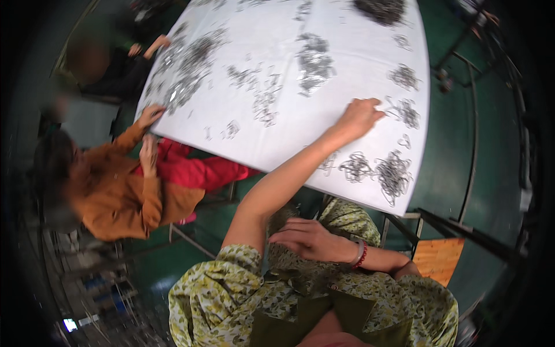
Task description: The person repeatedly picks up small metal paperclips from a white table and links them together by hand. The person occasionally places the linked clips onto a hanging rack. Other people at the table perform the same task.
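Observation:
My left hand [359, 117] reaches across the white table [352, 87] toward its right side. Its fingers are curled in, their tips beside a small heap of thin, bent dark metal wire pieces [408, 114]; blur hides what is between them. My right hand [312, 239], with a red bead bracelet [362, 254] at the wrist, hovers over my lap with its fingers bent inward. Whatever it holds is hidden. Under it lies a grey, rough-textured mass [292, 263], too unclear to name. Nearer heaps of wire pieces [393, 176] lie by the table's near right corner.
More wire pieces [315, 61] are spread over the table, with a dense dark pile [381, 8] at its far end. A person in an orange-brown top [124, 196] sits at the left edge, another person in dark clothing [118, 78] beyond. A wooden board [438, 261] stands right of me.

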The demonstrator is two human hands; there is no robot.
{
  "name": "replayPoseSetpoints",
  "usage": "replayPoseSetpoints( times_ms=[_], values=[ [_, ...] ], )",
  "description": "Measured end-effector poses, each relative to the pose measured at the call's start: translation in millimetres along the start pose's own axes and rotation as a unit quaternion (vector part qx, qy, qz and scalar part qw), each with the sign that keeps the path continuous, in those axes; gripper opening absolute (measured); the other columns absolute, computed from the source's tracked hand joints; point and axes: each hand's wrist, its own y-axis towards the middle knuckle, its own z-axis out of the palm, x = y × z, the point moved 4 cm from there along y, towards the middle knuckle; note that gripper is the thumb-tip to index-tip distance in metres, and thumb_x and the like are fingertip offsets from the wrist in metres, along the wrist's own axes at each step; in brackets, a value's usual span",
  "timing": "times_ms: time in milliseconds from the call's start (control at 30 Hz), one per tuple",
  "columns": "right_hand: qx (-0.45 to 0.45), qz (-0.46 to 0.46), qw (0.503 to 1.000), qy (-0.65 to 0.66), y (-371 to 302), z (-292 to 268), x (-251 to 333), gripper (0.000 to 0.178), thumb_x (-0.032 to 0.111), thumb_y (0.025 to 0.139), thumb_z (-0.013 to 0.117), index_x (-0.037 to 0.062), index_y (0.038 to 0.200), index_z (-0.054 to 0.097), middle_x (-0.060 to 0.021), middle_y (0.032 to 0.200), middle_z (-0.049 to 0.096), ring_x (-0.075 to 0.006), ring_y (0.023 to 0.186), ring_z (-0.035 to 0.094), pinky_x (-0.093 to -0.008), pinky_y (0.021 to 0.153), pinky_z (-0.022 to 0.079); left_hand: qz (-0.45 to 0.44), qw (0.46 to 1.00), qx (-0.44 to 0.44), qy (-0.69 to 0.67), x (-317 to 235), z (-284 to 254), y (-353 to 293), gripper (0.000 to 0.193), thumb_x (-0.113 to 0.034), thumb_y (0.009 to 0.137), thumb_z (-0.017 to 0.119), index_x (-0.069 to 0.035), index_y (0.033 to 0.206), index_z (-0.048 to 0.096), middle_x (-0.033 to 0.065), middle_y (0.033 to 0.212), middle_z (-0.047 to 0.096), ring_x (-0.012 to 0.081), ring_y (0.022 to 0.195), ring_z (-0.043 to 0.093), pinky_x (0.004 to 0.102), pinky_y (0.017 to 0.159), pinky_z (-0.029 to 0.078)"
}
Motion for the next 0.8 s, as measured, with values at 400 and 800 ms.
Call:
replayPoseSetpoints(
  times_ms=[400,800],
  values=[
    [0.009,0.038,0.999,-0.001,10.4,0.4,-7.2,0.028,-0.007,0.07,0.063,0.0039,0.096,0.062,-0.0076,0.077,0.058,-0.0236,0.068,0.053,-0.0344,0.061,0.045,-0.187,0.929,-0.29,0.135,126.0,-171.4,-125.6,0.014,-0.01,0.077,0.064,-0.001,0.086,0.068,0.0144,0.079,0.067,0.0224,0.075,0.064,0.0319,0.071,0.049],
    [-0.004,0.043,0.997,-0.067,22.1,5.2,-11.1,0.021,-0.009,0.071,0.064,-0.0001,0.09,0.065,-0.0093,0.076,0.061,-0.0216,0.064,0.053,-0.0311,0.056,0.043,-0.099,0.912,-0.337,0.209,148.4,-150.5,-137.4,0.016,-0.008,0.08,0.058,0.003,0.091,0.061,0.0178,0.076,0.062,0.0339,0.074,0.061,0.0421,0.067,0.048]
  ],
)
